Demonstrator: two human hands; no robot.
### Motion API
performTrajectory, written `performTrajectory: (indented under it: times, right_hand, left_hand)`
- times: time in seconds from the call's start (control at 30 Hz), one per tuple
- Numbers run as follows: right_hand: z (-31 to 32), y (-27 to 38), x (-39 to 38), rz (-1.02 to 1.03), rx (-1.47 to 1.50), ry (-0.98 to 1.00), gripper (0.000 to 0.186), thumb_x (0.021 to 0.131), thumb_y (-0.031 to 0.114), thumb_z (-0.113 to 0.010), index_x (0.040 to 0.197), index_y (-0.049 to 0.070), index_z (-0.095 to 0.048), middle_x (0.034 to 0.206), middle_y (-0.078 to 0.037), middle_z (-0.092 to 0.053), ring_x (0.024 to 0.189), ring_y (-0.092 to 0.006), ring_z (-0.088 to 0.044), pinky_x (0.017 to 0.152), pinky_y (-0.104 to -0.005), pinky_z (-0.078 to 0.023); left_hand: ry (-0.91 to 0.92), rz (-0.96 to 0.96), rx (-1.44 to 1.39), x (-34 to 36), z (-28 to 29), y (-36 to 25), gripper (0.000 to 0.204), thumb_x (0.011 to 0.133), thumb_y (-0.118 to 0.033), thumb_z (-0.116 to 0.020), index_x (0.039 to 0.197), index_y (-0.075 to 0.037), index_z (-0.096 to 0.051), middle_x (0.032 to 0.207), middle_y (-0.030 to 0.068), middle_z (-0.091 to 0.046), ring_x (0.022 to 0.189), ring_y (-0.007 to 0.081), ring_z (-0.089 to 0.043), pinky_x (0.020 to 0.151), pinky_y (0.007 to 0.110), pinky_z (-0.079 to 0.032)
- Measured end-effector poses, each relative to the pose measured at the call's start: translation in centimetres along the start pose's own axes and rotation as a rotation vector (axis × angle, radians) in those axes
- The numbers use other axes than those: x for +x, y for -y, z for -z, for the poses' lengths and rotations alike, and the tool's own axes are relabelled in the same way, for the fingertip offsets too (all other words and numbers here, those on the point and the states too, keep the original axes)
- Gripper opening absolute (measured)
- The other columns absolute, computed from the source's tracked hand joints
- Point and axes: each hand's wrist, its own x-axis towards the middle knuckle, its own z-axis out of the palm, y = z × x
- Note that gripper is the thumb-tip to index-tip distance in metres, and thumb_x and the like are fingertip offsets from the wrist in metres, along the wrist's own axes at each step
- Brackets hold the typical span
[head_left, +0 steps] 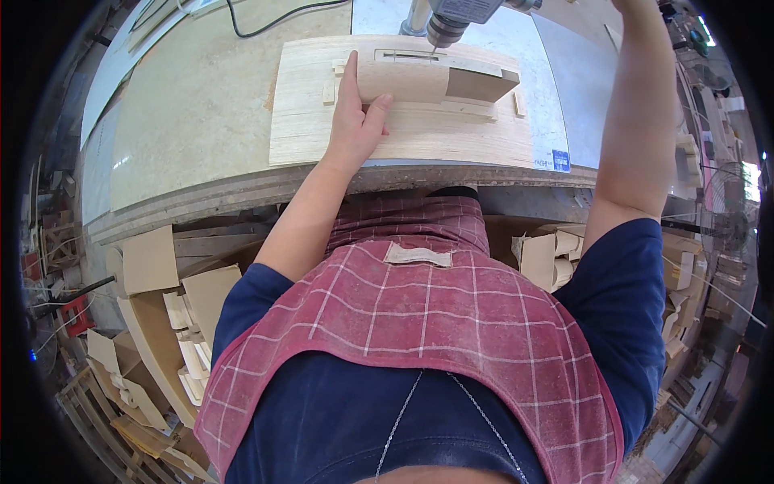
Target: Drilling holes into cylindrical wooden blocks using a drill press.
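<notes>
My left hand [357, 114] lies flat on a curved pale wood block [427, 81], pressing it against a wooden jig board [403, 137] on the bench. A drill chuck with a thin bit [443, 31] hangs just above the block's far edge, near a slot in the board. My right arm [637, 121] reaches up past the top right; its hand is out of frame.
The beige workbench [193, 121] runs left, with a black cable [266, 28] at the back. Cardboard boxes of cut wood parts [185, 339] stand at the lower left, and more parts [552, 254] at the right under the bench edge.
</notes>
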Motion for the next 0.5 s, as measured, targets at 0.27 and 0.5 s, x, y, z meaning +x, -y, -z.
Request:
performTrajectory:
  times: [0.27,0.5]
  right_hand:
    - [-0.7,2.7,-4.6,0.365,-0.426,-0.252,0.027,0.081,0.020,-0.050,0.078,-0.004,-0.062,0.073,-0.019,-0.062,0.068,-0.0287,-0.060,0.064,-0.0356,-0.045]
    - [-0.7,3.8,-10.6,0.384,-0.484,-0.271,0.026,0.079,0.015,-0.050,0.063,-0.006,-0.053,0.059,-0.023,-0.049,0.055,-0.0336,-0.053,0.052,-0.0375,-0.039]
  left_hand:
    - [-0.003,-0.006,-0.011,-0.1,0.1,-0.1,0.072,0.083,-0.006,-0.053,0.139,-0.002,-0.008,0.121,0.0185,-0.042,0.072,0.0125,-0.052,0.050,0.022,-0.047]
    - [-0.003,0.010,-0.008,0.0,0.0,-0.2,0.072,0.084,-0.006,-0.053,0.140,-0.004,-0.008,0.117,0.0174,-0.044,0.073,0.0127,-0.052,0.050,0.022,-0.048]
